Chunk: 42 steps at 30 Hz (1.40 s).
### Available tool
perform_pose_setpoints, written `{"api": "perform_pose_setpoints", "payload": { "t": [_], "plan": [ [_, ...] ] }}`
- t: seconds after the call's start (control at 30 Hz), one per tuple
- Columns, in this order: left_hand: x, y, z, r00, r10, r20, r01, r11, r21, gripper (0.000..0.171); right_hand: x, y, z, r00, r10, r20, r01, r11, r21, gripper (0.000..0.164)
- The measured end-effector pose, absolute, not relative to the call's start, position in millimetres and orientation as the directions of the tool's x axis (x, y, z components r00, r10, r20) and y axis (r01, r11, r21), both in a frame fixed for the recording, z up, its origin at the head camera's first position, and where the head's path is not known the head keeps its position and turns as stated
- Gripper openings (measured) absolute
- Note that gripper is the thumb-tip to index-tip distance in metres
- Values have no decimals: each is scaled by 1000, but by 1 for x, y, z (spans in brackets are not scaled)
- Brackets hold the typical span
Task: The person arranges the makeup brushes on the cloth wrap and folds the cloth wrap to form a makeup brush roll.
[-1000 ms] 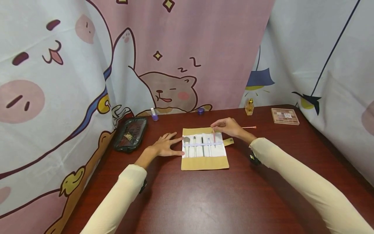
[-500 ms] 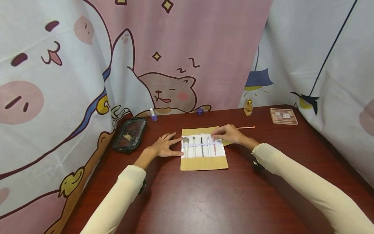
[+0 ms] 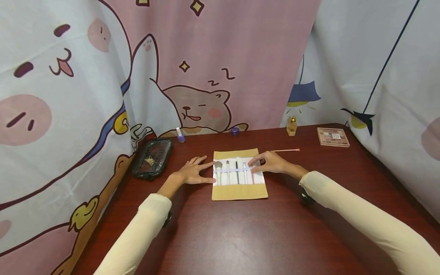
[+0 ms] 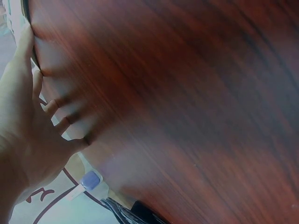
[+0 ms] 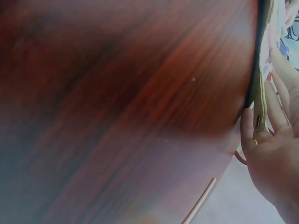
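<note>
Brush roll (image 3: pixel 240 192) flat on table (image 3: pixel 220 233), loose brush (image 3: pixel 288 150) just beyond right hand (image 3: pixel 273 162).
Pouch (image 3: pixel 152 157) left, palette (image 3: pixel 333 137) far right. Left hand (image 3: pixel 191 172) fingers spread at roll edge; right's at pink brush (image 3: pixel 253 178), can't tell if pinching.

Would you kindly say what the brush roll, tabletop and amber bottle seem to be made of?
Brush roll: probably cloth, matte, from its dull tan surface and the stitched-looking edge in the right wrist view.
Tabletop: wood or wood-look laminate, glossy, with reddish-brown grain and a pale sheen.
Amber bottle: possibly glass or clear plastic, shiny, as its body looks see-through.
</note>
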<state>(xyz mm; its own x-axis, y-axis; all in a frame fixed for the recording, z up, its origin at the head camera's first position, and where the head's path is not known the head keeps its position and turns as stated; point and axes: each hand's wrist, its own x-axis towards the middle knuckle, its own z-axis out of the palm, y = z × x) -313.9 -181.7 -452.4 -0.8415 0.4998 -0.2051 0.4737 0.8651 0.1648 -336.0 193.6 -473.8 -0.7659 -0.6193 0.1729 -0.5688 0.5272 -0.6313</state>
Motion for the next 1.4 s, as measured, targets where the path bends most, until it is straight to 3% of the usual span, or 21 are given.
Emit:
{"api": "perform_pose_setpoints", "payload": {
  "t": [0.63, 0.97, 1.4],
  "plan": [
    [-315, -181, -459, -841, 498, -211, 468, 866, 175, 88, -334, 204, -478, -759, -621, 194, -571, 492, -658, 30],
    [-315, -181, -457, -838, 505, -207, 477, 862, 173, 87, -346, 235, -464, -806, -542, 236, -555, 556, -618, 30],
    [-315, -182, -452, -837, 504, -214, 475, 862, 176, 89, -362, 288, -445, -896, -378, 234, -442, 704, -556, 32]
  ]
}}
